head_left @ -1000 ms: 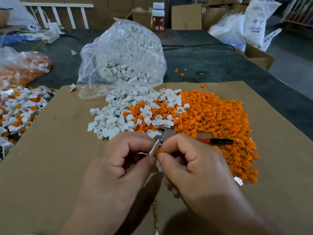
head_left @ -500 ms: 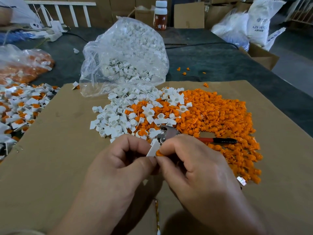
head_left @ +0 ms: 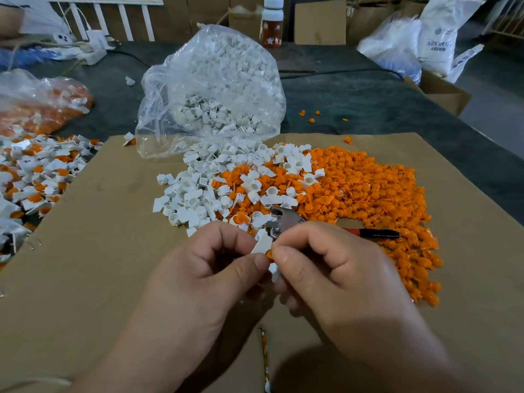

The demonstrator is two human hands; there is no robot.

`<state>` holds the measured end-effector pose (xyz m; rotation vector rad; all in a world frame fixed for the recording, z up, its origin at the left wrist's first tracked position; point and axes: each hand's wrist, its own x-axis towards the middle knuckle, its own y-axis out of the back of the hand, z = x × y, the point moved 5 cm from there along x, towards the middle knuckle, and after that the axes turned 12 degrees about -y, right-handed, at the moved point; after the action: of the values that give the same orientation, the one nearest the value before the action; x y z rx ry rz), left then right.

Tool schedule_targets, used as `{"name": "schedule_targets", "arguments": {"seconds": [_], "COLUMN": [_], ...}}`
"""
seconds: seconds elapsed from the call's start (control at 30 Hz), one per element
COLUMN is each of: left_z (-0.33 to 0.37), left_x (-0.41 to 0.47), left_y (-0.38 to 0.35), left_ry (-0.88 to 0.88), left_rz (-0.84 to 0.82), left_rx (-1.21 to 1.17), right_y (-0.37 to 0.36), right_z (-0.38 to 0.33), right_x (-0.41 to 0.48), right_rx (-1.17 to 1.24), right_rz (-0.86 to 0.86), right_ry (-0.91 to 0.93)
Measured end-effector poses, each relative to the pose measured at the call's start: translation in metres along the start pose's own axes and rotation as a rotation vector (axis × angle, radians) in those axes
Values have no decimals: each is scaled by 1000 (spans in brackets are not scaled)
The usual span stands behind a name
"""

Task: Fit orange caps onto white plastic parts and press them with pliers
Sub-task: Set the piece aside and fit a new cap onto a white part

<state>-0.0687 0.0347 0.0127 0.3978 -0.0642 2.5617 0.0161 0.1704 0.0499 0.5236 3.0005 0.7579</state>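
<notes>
Far to the left of the hands: heap of capped parts (head_left: 37,171), white with orange showing.

Left hand (head_left: 215,268): held low over the cardboard-covered surface (head_left: 85,265), fingers curled, thumb and forefinger pinching a white plastic part (head_left: 263,245). The flat tab stands up above the thumb tip; which way the socket faces cannot be told, as the fingers hide it.

Between the two hands: orange cap (head_left: 269,254), only a sliver visible, touching the white part's edge.

Right hand (head_left: 334,268): curled, thumb and forefinger tips pinching that cap and meeting the left thumb. How far the cap is seated cannot be told.

Just beyond the hands: loose white parts (head_left: 198,194) to the left, spilling from a clear bag (head_left: 215,89) farther off. The pliers (head_left: 286,219) lie just past the right knuckles, metal head toward the hands and dark handle running off right. The spread of loose caps (head_left: 368,188) lies beyond and right.

Handling, judged: both pieces are very light, stiff moulded plastic, smooth and likely slippery at this size. The white part is best held by its flat tab, leaving the ring free. The cap is best held by the rim of its head, stem leading. It will likely skid or pop out if offered crooked, so square it before pressing. The pliers are best taken by the handle, and a gentle squeeze should do; thin plastic may crack.
</notes>
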Motion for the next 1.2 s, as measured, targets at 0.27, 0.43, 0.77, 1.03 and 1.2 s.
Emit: {"name": "schedule_targets", "arguments": {"seconds": [0.27, 0.43, 0.77, 1.03, 1.2], "left_z": [-2, 6, 23, 19, 21], "left_x": [-8, -8, -8, -6, -5], "left_y": [2, 2, 1, 0, -1], "left_ry": [31, 30, -35, 31, 8], "left_rz": [-26, -38, -76, -113, -105], "left_rx": [-18, 74, 392, 336, 383], "right_y": [-8, -6, -9, -6, -6], "right_z": [17, 18, 19, 16, 16], "right_x": [10, 11, 10, 8, 9], "right_rx": [530, 517, 324, 293, 286], "right_rz": [-311, -323, -306, -282, -271], "right_ry": [-285, -286, -223, -193, -210]}}
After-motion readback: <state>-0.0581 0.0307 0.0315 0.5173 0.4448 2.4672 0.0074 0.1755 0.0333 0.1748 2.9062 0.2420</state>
